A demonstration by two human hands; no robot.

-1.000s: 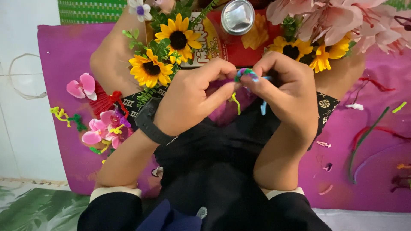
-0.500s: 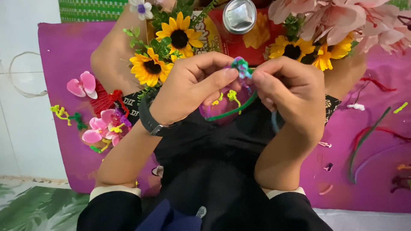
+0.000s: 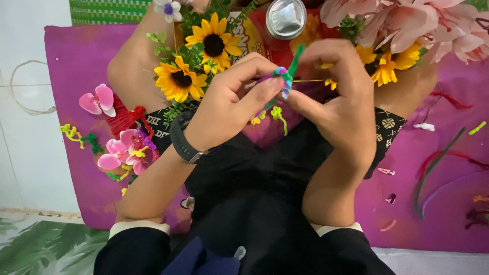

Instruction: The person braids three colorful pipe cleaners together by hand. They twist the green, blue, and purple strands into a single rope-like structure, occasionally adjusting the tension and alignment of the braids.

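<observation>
My left hand [image 3: 235, 101] and my right hand [image 3: 333, 97] meet over my lap and both pinch a small pipe-cleaner flower [image 3: 281, 77] with green, purple and blue fuzzy strands. A green stem end sticks up between the fingertips. Short yellow curls [image 3: 277, 115] hang below the piece. A black watch [image 3: 182, 140] sits on my left wrist.
A bouquet of artificial sunflowers [image 3: 196, 61] and pink blossoms [image 3: 407, 23] stands by a red can with a silver top [image 3: 286, 18] between my knees. Pink fabric orchids [image 3: 125, 150] lie on the purple mat [image 3: 76, 56] at left; loose pipe-cleaner pieces [image 3: 433, 170] lie at right.
Both hands have lifted a little and turned the pipe-cleaner piece. The green stem that curved beneath the hands now points up between the fingertips.
</observation>
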